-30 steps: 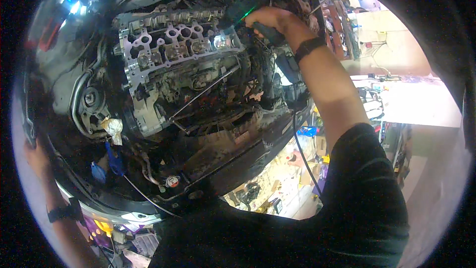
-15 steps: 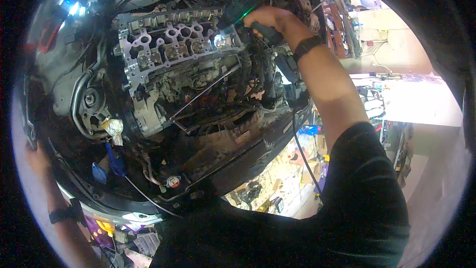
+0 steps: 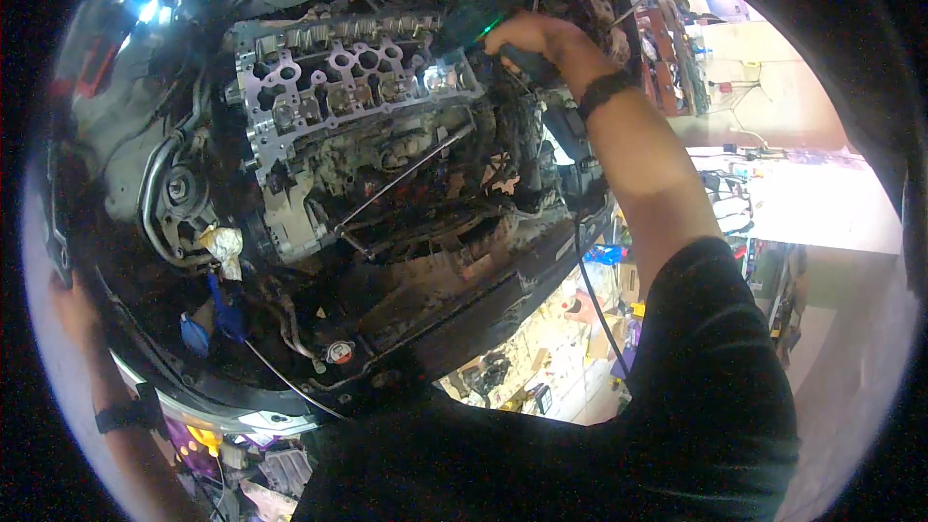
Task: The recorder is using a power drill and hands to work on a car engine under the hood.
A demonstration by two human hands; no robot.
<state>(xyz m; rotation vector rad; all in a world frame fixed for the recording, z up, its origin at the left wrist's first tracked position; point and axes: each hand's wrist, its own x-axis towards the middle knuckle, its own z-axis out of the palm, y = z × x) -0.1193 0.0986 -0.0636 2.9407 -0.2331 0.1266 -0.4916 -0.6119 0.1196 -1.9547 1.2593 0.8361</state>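
Observation:
Inside the engine bay, my right hand grips a dark power tool with a thin green light, held over the right end of a bare silver cylinder head. A long metal bar lies diagonally below the head. At the far left, my left hand touches the dark edge of the car body; its fingers are mostly blurred and hidden, so their grip is unclear. A crumpled pale wrap sits on the pipework, with a blue object beneath it.
A lit lamp with a red body sits at the upper left. The dark front crossmember spans below the engine, a black cable hanging beside my right arm. Beyond lie shelving and a cluttered pale surface.
In the last half second the engine bay has shifted a few pixels rightward in view, along with my right hand and the tool. My left hand stays at the car's edge.

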